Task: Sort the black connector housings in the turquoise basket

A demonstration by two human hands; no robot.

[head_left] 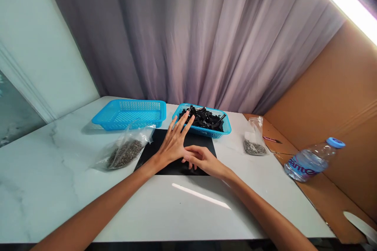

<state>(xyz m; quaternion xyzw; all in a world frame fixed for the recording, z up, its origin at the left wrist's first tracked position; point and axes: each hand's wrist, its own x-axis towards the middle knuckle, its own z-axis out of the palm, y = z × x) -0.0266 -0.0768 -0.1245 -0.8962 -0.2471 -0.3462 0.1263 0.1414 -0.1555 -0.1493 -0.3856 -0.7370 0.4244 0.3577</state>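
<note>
My left hand (174, 141) is stretched out above the black mat (173, 168), fingers spread, with nothing visible in it. Its fingertips overlap the near edge of a blue basket (219, 133) in this view; whether they touch it I cannot tell. The basket is filled with shiny black pieces (206, 119), heaped together. Close against the base of my left hand is my right hand (206, 160), its fingers loosely bent and apart. No object shows in the right hand, though its fingertips are partly hidden.
Left of the mat lies a clear bag of small metal pieces (125, 153), with an empty blue basket (137, 117) behind it. A second, smaller bag (255, 147) stands at the right. Beyond it are a pink-and-black pen (272, 139), cardboard (330, 188) and a water bottle (308, 162).
</note>
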